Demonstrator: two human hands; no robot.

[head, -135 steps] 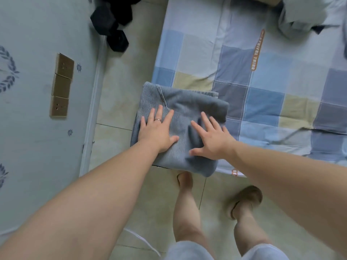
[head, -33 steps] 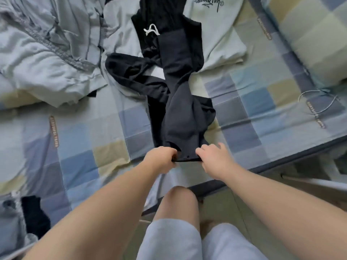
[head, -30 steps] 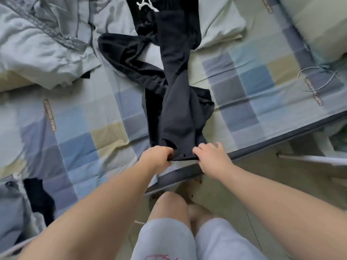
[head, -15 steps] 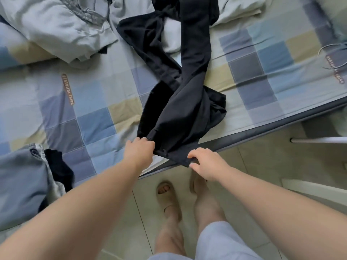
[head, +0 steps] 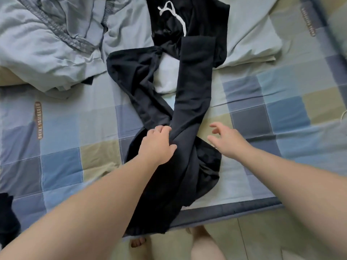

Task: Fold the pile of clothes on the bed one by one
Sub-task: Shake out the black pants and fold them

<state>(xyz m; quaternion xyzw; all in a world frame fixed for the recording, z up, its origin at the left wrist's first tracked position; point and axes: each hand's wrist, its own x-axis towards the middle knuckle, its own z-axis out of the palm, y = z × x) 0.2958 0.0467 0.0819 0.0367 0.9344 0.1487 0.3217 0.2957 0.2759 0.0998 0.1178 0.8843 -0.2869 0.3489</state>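
A pair of black trousers (head: 191,94) with a white drawstring lies twisted down the middle of the bed, its legs crossing and its lower end draped over the bed's front edge. My left hand (head: 157,145) grips a bunch of the black cloth where the legs cross. My right hand (head: 225,139) hovers just right of the trousers with fingers spread, holding nothing. A pale grey-blue crumpled garment (head: 48,44) lies at the back left, and a light folded garment (head: 249,44) lies at the back right under the trousers' waist.
The bed wears a checked blue, beige and grey sheet (head: 62,147), with its dark front edge (head: 225,211) near me. A dark garment (head: 7,218) shows at the lower left. Tiled floor (head: 262,239) and my bare feet are below the edge.
Both hands let go of the trouser hem at the bed's edge and moved up the bed. My left hand now grips the cloth at mid-leg and my right hand has opened.
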